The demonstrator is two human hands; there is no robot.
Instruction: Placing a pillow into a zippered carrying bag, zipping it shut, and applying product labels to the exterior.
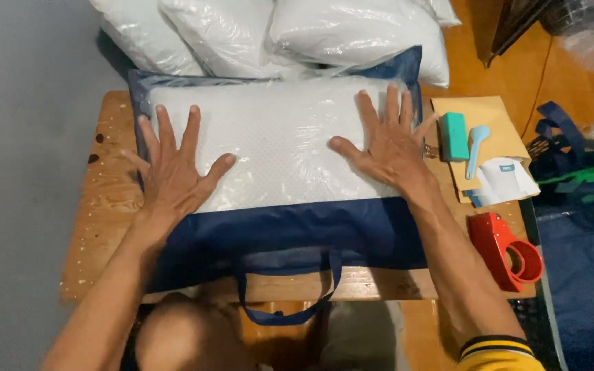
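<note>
Wooden table, bearing navy carry bag with white pillow inside its clear panel. Left hand and right hand, fingers spread flat, press the pillow, apparently flattening it. Red tape dispenser right of bag.

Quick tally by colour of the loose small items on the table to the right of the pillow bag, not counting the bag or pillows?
Red: 1, the tape dispenser
Green: 1, the block
Light blue: 1, the scoop-shaped tool
White: 1, the small packet
Brown: 1, the paper envelope under them
Total: 5
</note>
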